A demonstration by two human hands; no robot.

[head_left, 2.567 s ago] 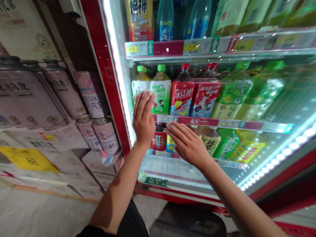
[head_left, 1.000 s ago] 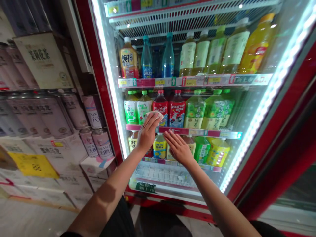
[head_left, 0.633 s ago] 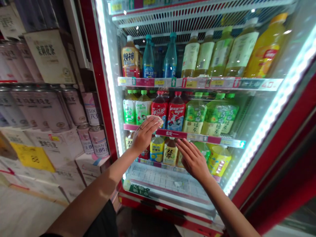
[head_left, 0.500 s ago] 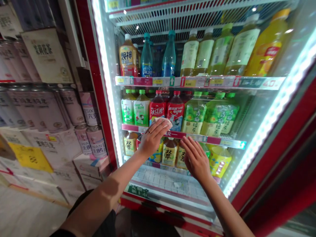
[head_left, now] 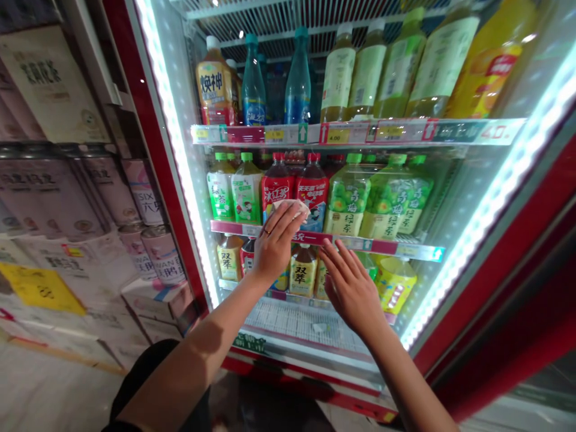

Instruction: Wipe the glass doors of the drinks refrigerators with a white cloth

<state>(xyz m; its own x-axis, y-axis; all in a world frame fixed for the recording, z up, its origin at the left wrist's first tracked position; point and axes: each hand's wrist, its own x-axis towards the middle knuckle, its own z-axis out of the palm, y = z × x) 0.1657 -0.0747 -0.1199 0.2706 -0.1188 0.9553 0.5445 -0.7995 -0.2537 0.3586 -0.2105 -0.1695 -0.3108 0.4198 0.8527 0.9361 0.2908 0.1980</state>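
Observation:
My left hand (head_left: 273, 245), a ring on one finger, presses a pale, crumpled cloth (head_left: 301, 210) under its fingers. The cloth sits in front of the red-capped iced tea bottles (head_left: 312, 191) on the middle shelf of a lit drinks fridge. Lower and to the right, my right hand (head_left: 353, 282) is open, its fingers stretched out and holding nothing. Its fingertips are by the maroon price strip (head_left: 387, 246). Light spots look like reflections on a glass front, but whether either hand touches glass I cannot tell. Green tea bottles (head_left: 346, 195) stand beyond the right hand.
Bright LED strips (head_left: 168, 132) run down both sides of the fridge, inside a red frame (head_left: 148, 129). Taller bottles (head_left: 297, 81) line the upper shelf. At left are stacked cans (head_left: 164, 255) and boxes, with a yellow sign (head_left: 40, 289).
The view has shifted, so the shelves appear slightly larger, higher and further left. My left hand with the cloth stays near the red-capped bottles, and the right hand stays close beside the price strip.

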